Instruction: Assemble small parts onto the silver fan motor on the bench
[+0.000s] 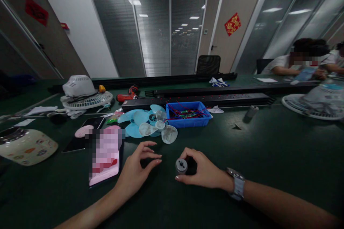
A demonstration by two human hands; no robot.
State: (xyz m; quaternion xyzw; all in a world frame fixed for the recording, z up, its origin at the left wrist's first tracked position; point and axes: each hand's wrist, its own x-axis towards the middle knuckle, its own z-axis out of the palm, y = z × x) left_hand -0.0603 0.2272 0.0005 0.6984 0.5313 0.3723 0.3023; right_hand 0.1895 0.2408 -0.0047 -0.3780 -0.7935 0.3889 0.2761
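My right hand (200,168), with a watch (236,184) on its wrist, grips a small metal cylinder (181,166) between thumb and fingers. It stands upright near the table's front, and its round top shows small holes and a dark centre. To its left, my left hand (138,162) hovers over the table, fingers apart and curved, holding nothing. Beyond it lie blue and clear fan blades (150,123), partly overlapping. Beside them is a blue bin (188,121) with red wires and small green parts. A pink flat item (107,154), partly blurred out, lies left of my left hand.
A similar cylinder (251,112) stands farther right, near a small triangular piece (237,126). White fan parts (86,93) and a red drill (127,95) lie at the back left. A patterned pot (29,146) is at left. Black bars (209,98) cross the table. People sit far right.
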